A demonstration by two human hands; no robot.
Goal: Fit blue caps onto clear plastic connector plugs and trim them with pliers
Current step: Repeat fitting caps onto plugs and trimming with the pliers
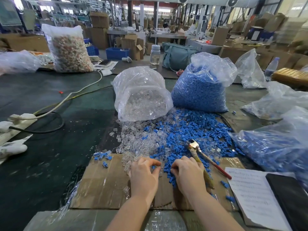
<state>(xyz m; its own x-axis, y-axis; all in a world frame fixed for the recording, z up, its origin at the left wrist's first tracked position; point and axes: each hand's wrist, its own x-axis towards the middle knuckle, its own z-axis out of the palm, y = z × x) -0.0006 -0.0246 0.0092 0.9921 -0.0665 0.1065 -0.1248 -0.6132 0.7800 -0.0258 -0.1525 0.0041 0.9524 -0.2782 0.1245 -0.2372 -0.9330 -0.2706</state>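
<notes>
Blue caps (186,130), clear plugs (133,140)

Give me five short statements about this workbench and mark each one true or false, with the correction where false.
1. The pliers lie on the pile of loose parts beside the right hand. True.
2. The bag of blue caps stands to the left of the bag of clear plugs. False: it stands to the right of it.
3. The left hand pinches a small blue piece between its fingers. True.
4. Both hands work over bare metal. False: they rest over a sheet of cardboard.
5. A small group of blue-capped pieces lies at the cardboard's far left corner. True.
</notes>
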